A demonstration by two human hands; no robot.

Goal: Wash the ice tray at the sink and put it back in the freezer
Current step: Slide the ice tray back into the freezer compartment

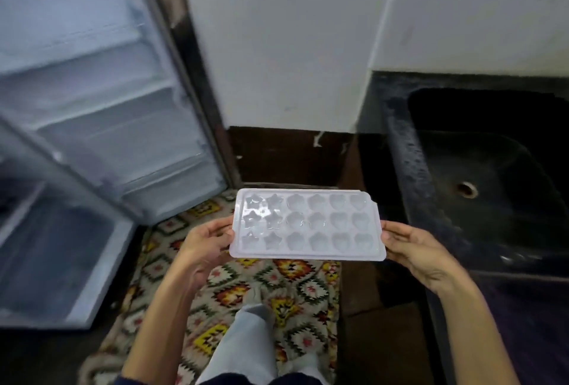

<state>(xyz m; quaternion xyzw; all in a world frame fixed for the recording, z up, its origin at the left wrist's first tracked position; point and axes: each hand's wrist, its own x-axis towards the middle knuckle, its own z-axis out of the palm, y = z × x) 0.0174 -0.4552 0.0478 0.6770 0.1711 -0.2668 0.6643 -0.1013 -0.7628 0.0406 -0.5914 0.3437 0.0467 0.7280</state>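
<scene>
Here, your left hand (206, 246) and right hand (412, 249) each pinch a short end of the tray (308, 226), held level, long axis crosswise; the sink (480, 187) lies right, nearer your right hand, the open freezer (101, 92) left.

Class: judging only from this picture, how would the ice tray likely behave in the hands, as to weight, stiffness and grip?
The ice tray looks thin, translucent plastic with empty moulds, so probably light. Held only at its short ends by the left hand and right hand, it stays flat, suggesting fair stiffness. Its glossy surface may turn slippery when wet.
</scene>
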